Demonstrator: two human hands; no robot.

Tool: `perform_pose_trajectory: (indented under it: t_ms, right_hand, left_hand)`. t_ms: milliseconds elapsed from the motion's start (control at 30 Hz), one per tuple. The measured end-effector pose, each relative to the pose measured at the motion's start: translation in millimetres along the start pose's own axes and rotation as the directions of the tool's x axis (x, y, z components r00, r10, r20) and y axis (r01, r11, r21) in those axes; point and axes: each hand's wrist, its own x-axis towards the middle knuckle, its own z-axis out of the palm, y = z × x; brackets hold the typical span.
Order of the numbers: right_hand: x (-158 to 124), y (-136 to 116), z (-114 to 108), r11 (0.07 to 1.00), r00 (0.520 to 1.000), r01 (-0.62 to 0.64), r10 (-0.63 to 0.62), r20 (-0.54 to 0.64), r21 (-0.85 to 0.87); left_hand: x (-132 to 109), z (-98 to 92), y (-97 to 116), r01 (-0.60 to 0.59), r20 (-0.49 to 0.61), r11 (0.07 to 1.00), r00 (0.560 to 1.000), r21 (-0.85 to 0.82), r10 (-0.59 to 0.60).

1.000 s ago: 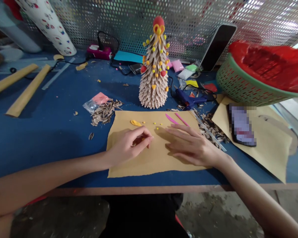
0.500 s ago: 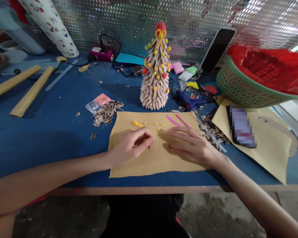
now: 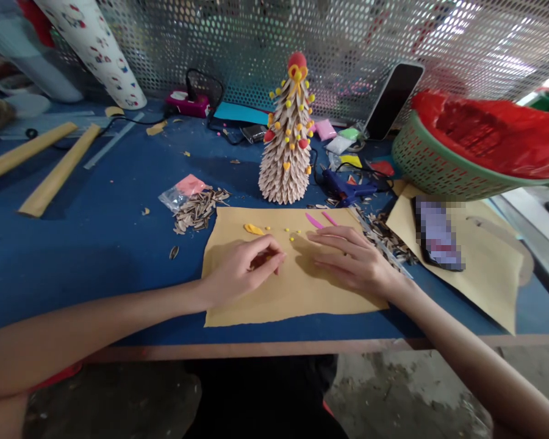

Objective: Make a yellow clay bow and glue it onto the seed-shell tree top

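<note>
My left hand [image 3: 247, 265] is over the left part of a tan paper sheet [image 3: 274, 305], thumb and fingertips pressed together; whatever is between them is too small to make out. Over the sheet's right side, my right hand [image 3: 359, 259] has its fingers stretched out, palm down, holding nothing visible. Between and beyond the hands lie several tiny yellow balls [image 3: 287, 230] and a yellow-orange lump of clay [image 3: 254, 229]. Two pink tools [image 3: 314, 221] lie just past my right fingers. Behind the sheet stands a cone-shaped tree of husks [image 3: 284, 164] with yellow, orange and red balls.
Husks [image 3: 199, 210] and a clay bag [image 3: 190, 185] lie left of the tree. To the right are a blue glue gun [image 3: 350, 188], a green basket [image 3: 439, 158] with red plastic, and a phone [image 3: 393, 100]. Tan strips [image 3: 61, 171] lie far left.
The view has shifted slightly. My right hand has moved a little, its fingers now nearer the pink tools and covering more of them. My left hand keeps its pinch.
</note>
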Motion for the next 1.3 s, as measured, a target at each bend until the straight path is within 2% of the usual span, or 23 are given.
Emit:
perform_pose_trajectory:
  t_ms: [167, 333, 467, 667, 933, 1300]
  right_hand:
    - [7.5, 21.0, 6.7, 1.0, 1.0, 0.028, -0.028, -0.002, -0.01]
    - [11.8, 32.2, 17.2, 0.999, 0.998, -0.027, 0.028, -0.05, 0.028]
    - [12.5, 30.3, 21.0, 0.999, 0.997, -0.037, 0.038, -0.06, 0.027]
    - [18.1, 22.9, 21.8, 0.993, 0.985, -0.091, 0.1, -0.142, 0.07]
    - [18.6, 18.7, 26.6, 0.993, 0.991, -0.096, 0.102, -0.083, 0.066]
    - [21.8, 19.2, 24.4, 0.989, 0.99, -0.112, 0.119, -0.072, 0.096]
  left_hand:
    - [0.7, 0.1, -1.3, -0.014, -0.005, 1.0, 1.0, -0.012, 0.014]
    - [-0.4, -0.5, -2.3, -0.018, -0.012, 1.0, 1.0, 0.006, 0.018]
    - [-0.3, 0.2, -2.3, -0.021, -0.01, 1.0, 1.0, 0.008, 0.021]
    - [0.1, 0.4, -1.9, -0.01, -0.003, 1.0, 1.0, 0.012, 0.01]
    - [0.0, -0.4, -1.8, -0.008, -0.008, 1.0, 1.0, 0.017, 0.008]
    - [0.7, 0.2, -3.1, -0.008, -0.01, 1.0, 1.0, 0.005, 0.008]
